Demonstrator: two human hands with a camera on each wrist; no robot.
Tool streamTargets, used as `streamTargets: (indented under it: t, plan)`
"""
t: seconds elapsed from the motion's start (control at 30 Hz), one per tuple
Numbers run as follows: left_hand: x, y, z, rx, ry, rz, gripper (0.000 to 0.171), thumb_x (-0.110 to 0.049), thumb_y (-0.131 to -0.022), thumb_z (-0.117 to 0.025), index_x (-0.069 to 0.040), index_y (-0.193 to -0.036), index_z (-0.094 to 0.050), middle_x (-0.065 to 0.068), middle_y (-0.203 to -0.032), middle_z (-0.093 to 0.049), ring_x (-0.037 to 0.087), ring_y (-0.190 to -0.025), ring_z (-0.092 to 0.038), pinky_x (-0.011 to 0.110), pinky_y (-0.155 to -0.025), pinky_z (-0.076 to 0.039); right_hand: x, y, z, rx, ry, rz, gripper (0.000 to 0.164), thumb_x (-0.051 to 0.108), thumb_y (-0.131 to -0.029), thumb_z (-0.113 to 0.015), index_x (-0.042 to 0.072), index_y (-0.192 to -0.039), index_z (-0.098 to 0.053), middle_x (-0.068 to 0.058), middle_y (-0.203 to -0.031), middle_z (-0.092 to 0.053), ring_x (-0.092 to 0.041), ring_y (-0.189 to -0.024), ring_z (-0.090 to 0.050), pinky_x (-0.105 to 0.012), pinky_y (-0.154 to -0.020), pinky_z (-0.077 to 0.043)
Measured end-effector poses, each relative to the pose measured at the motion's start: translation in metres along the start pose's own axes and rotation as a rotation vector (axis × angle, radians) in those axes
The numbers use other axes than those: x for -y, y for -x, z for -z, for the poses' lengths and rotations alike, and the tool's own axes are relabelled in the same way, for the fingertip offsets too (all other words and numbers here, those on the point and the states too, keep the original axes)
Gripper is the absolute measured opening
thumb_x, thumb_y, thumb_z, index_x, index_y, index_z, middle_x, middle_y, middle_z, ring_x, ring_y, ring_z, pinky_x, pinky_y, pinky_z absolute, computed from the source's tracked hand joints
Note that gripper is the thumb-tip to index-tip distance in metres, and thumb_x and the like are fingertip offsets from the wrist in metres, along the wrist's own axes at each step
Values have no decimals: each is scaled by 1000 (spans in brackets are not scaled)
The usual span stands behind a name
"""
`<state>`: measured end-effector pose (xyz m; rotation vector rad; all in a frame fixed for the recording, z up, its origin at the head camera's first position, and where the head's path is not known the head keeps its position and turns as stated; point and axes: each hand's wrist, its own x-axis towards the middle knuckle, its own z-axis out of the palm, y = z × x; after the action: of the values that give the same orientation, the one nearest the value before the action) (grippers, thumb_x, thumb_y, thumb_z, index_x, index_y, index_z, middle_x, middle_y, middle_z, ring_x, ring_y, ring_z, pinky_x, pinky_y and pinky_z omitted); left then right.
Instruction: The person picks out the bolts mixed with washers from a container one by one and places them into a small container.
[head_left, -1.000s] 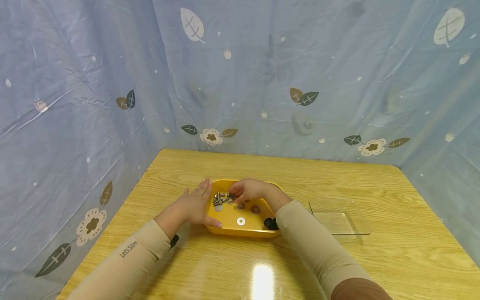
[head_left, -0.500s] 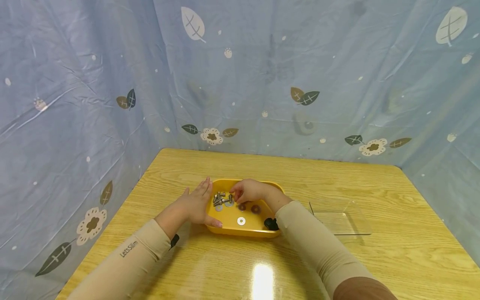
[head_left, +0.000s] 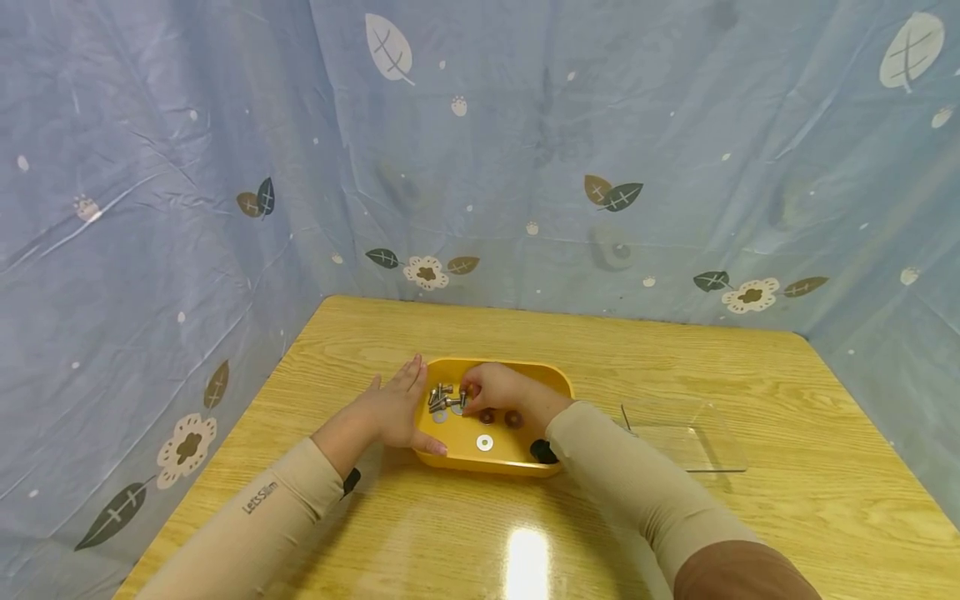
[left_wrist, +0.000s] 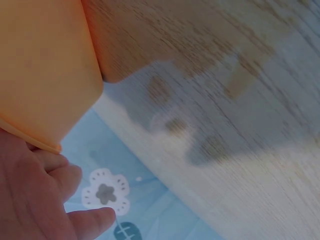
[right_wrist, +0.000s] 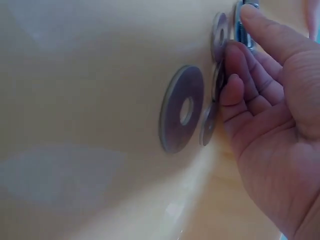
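A yellow tray [head_left: 480,465] sits on the table, with my left hand [head_left: 396,412] resting against its left end. The left fingers lie straight along the outside, and the thumb reaches over the front rim. Inside the tray, my right hand [head_left: 497,387] pinches a metal bolt [head_left: 462,398] at the edge of a small pile of bolts [head_left: 438,400]. In the right wrist view the thumb lies on the bolt [right_wrist: 244,35] and the other fingers are curled; the index fingertip is hidden. Several flat washers [head_left: 484,442] lie on the tray floor, one large washer [right_wrist: 182,107] closest to that camera.
A clear plastic box [head_left: 690,448] stands on the wooden table [head_left: 420,533] to the right of the tray, beyond the right forearm. Blue patterned curtain [head_left: 510,150] hangs along the back and both sides. A black wrist camera [head_left: 542,452] overlaps the tray's front right corner.
My right hand has edged slightly left and its fingers have closed on the bolt. The left hand has stayed on the tray's end.
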<state>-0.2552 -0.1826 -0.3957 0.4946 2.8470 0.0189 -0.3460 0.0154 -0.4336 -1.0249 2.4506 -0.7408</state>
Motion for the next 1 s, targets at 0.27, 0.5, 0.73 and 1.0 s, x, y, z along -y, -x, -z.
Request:
streamTargets:
  t: [0.27, 0.5, 0.73, 1.0]
  plan:
    - [-2, 2, 2, 2, 3, 1, 131, -85, -57, -51, -2, -147, -4, 13, -152, 7, 26, -140, -3, 62, -103, -13, -1, -3, -4, -55, 104, 15, 18, 21, -79, -73, 12, -90, -63, 5, -63, -53, -7, -54, -50, -22, -57, -41]
    - [-2, 3, 3, -5, 9, 4, 130, -83, -58, -53, -1, -146, -4, 14, -152, 5, 27, -140, -4, 62, -103, -13, -1, -4, -2, -29, 121, 26, 15, 17, -82, -69, 11, -94, -62, 5, -62, -53, -6, -54, -50, -21, -59, -42]
    - [0, 0, 1, 18, 10, 5, 132, -86, -56, -50, -3, -147, -2, 13, -152, 9, 26, -140, -2, 61, -103, -13, 1, 0, 2, 23, 84, 40, 13, 12, -81, -69, 7, -92, -63, 5, -61, -57, -7, -53, -52, -21, -56, -42]
    - [0, -2, 1, 25, -11, 9, 133, -88, -55, -48, -3, -147, -2, 13, -153, 7, 25, -140, -2, 61, -103, -14, 0, 2, 11, 46, 95, 60, 13, 15, -83, -68, 11, -95, -65, 6, -68, -57, -7, -59, -51, -21, -58, -43]
